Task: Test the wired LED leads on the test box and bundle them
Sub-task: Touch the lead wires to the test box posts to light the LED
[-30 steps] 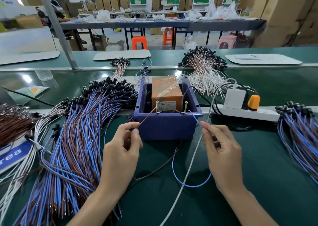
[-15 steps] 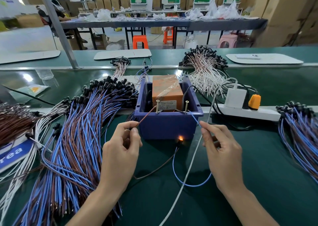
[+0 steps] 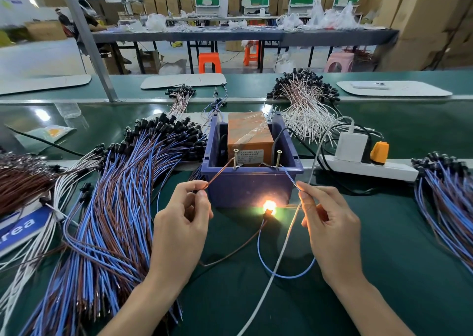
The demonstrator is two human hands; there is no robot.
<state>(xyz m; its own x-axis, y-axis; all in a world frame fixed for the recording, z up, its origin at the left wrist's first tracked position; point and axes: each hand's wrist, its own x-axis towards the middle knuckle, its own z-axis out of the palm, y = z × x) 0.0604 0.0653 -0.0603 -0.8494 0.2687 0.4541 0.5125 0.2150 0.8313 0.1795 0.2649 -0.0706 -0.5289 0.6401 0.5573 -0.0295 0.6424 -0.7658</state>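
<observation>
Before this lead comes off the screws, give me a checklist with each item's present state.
1. Left hand pinches the brown wire, tip on the left screw: ok.
2. Right hand pinches the blue wire, tip on the right screw: ok.
3. LED lit: ok, it glows orange in front of the blue box.
4. Lead free to lift: not ok, the white cable crosses the blue wire's loop.
5. Whether the right-hand pile takes tested leads: cannot tell.
</observation>
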